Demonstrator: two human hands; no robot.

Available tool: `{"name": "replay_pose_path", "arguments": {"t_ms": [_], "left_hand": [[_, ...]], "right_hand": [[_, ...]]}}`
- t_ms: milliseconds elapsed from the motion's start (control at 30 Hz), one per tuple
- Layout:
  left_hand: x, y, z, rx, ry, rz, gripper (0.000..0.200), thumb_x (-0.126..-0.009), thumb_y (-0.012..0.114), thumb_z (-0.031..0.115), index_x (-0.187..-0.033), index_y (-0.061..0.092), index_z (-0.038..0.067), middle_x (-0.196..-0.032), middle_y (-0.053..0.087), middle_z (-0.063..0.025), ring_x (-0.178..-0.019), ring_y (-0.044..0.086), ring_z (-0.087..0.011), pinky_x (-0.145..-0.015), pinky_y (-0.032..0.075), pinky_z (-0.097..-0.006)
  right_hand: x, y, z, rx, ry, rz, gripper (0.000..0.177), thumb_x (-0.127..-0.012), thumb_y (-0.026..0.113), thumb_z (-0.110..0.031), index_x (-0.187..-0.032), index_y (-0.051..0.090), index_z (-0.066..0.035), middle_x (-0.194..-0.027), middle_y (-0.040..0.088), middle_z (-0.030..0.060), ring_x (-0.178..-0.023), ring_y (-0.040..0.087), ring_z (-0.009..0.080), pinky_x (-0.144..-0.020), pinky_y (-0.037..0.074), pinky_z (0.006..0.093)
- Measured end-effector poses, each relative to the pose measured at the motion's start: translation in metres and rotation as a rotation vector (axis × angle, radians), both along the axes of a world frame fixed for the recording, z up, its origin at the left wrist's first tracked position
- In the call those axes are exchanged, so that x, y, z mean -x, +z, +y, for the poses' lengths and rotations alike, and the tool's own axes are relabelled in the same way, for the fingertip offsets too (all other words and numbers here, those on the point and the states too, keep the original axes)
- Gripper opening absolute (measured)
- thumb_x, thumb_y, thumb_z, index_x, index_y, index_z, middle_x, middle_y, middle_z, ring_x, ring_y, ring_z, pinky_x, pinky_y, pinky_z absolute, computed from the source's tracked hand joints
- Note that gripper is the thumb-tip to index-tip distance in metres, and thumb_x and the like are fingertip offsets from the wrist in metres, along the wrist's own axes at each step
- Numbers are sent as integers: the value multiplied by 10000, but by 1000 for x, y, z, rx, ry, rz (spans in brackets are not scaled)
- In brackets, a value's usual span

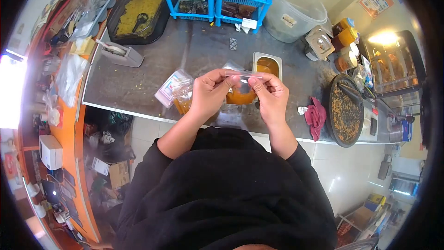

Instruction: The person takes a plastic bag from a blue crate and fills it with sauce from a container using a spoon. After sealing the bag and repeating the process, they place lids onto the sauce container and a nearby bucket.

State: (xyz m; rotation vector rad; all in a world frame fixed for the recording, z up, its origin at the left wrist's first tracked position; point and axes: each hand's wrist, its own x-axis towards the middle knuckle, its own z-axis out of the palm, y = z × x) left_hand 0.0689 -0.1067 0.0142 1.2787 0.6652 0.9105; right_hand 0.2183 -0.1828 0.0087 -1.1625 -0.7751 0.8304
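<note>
Gripping sauce bag [240, 96] by its top edge with left hand [210, 93] and right hand [272, 96], just above counter [138, 83]. Already filled; seal impossible to judge. Filled bags [182, 95] lying left, tin [267, 65] behind.

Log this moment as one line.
sauce bag: held over counter | left hand: pinches its top | right hand: pinches its top | metal sauce pan: behind bag

Both forearms converge before the chest, elbows bent. Left hand [210, 95] and right hand [273, 98] are level and close together, with fingers [231, 79] pinched shut, tips nearly meeting.
</note>
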Motion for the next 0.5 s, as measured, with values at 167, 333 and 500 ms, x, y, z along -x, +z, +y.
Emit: {"name": "replay_pose_path", "arguments": {"t_ms": [167, 333, 500], "left_hand": [[37, -13, 5, -127, 61, -91, 108, -934, 650, 75, -1003, 662, -8, -813, 670, -22, -755, 613, -47, -644, 483, -199], [79, -6, 13, -8, -37, 63, 101, -932, 647, 53, -1016, 651, -1, -789, 638, 8, -709, 556, -22, -605, 441, -184], [111, -34, 21, -111, -75, 112, 93, -907, 660, 31, -994, 652, -2, -800, 635, 18, -689, 539, -9, -577, 417, -171]], "right_hand": [[40, 1, 9, -56, 51, 9, 118, -879, 705, -24, -993, 682, -7, -896, 688, 22, -753, 582, 41, -674, 456, 187], [73, 0, 19, 51, 222, 42, 115, -896, 687, -34, -1005, 673, -3, -932, 679, 11, -800, 589, 40, -689, 465, 191], [96, -18, 24, 146, 303, -56, 122, -903, 681, -60, -1013, 672, -6, -933, 684, 22, -810, 602, 54, -715, 489, 216]]}}
